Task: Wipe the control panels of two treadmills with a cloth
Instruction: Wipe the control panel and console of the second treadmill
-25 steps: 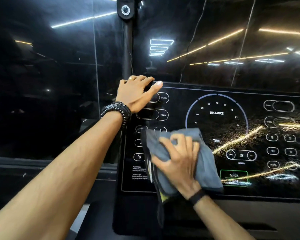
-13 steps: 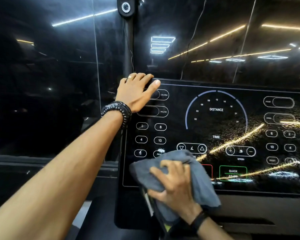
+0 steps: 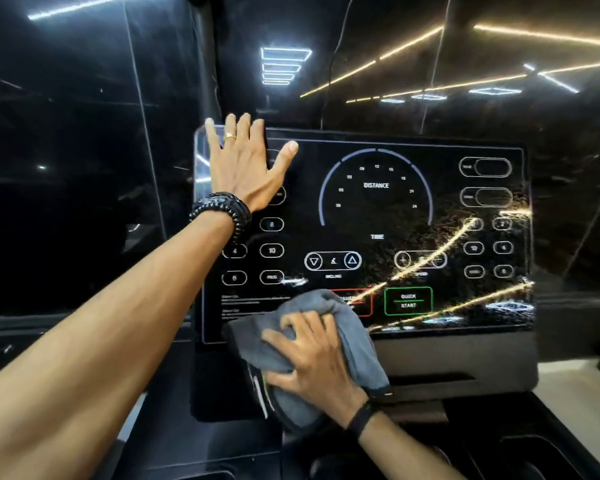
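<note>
A glossy black treadmill control panel (image 3: 378, 209) fills the middle of the view, with a distance dial, number buttons and a green quick-start button. My right hand (image 3: 312, 358) grips a bunched grey cloth (image 3: 357, 344) and presses it against the panel's lower edge, left of centre, partly covering a red button. My left hand (image 3: 243, 164) lies flat with fingers spread on the panel's upper left corner, a ring on one finger and a black beaded bracelet on the wrist. It holds nothing.
Dark reflective glass (image 3: 84, 133) stands behind and left of the panel, mirroring ceiling lights. A black vertical post (image 3: 205, 64) rises behind the panel's left corner. Below the panel sits the dark console tray (image 3: 447, 382) with recesses.
My right hand has slid the cloth down from the panel's middle to its bottom edge. My left hand has flattened and its fingers now point upward. The view has shifted slightly.
</note>
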The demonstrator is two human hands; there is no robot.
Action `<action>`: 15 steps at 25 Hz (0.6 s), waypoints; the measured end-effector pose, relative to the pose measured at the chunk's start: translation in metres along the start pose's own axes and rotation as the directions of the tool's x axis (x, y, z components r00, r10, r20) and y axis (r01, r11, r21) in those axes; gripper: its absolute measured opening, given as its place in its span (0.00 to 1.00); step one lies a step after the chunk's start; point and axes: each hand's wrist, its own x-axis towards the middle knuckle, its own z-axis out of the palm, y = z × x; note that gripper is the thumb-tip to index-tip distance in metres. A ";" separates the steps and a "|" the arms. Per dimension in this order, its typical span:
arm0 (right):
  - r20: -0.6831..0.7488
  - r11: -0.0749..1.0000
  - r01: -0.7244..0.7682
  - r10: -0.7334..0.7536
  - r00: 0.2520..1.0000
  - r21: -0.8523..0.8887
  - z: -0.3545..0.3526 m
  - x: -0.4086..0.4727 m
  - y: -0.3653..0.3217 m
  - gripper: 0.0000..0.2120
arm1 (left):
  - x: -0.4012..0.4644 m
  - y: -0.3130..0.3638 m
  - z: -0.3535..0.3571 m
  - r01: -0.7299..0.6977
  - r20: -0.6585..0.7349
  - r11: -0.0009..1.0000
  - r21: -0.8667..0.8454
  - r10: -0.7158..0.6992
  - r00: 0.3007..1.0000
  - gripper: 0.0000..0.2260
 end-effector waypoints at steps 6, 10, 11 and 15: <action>-0.105 0.985 -0.156 0.148 0.983 -0.080 -0.037 -0.044 0.092 0.21 | 0.014 0.027 0.005 -0.133 0.020 0.989 -0.063 0.134 0.991 0.36; -0.219 0.912 -0.363 0.321 0.921 -0.190 -0.062 -0.076 0.154 0.20 | 0.015 0.025 0.005 -0.153 0.016 0.988 -0.025 0.153 0.988 0.36; -0.242 0.887 -0.412 0.362 0.900 -0.207 -0.066 -0.082 0.166 0.20 | 0.015 0.026 0.005 -0.151 0.015 0.988 -0.022 0.151 0.988 0.36; -0.348 0.765 -0.605 0.518 0.781 -0.221 -0.081 -0.105 0.203 0.22 | 0.012 0.033 0.009 -0.114 0.004 0.993 -0.019 0.115 0.993 0.36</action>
